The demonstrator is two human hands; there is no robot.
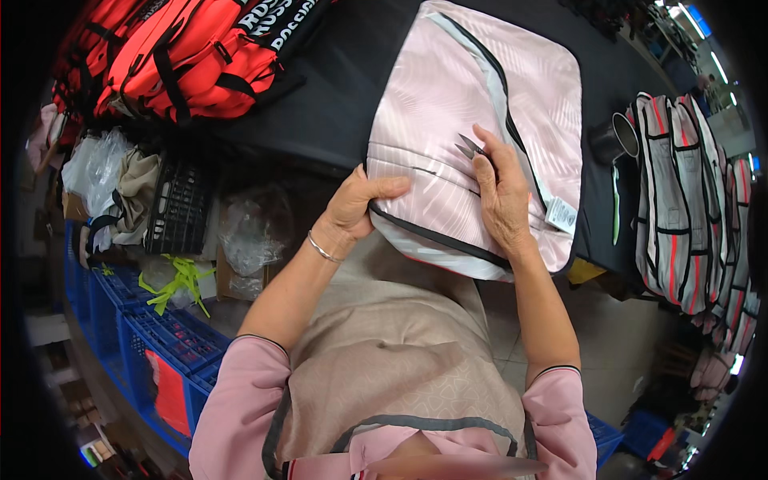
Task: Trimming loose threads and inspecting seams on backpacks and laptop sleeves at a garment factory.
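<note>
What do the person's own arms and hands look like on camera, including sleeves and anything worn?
The left hand and right hand wear no gloves. A slim silver-coloured bangle rings the left wrist; none shows on the right. The left sleeve and right sleeve are short and pink with dark-trimmed cuffs, leaving the forearms uncovered.

Left of pink panel (448,116), we can pass over black tabletop (336,104); right, dark cup (610,142) and striped bags (678,200) block us.
</note>
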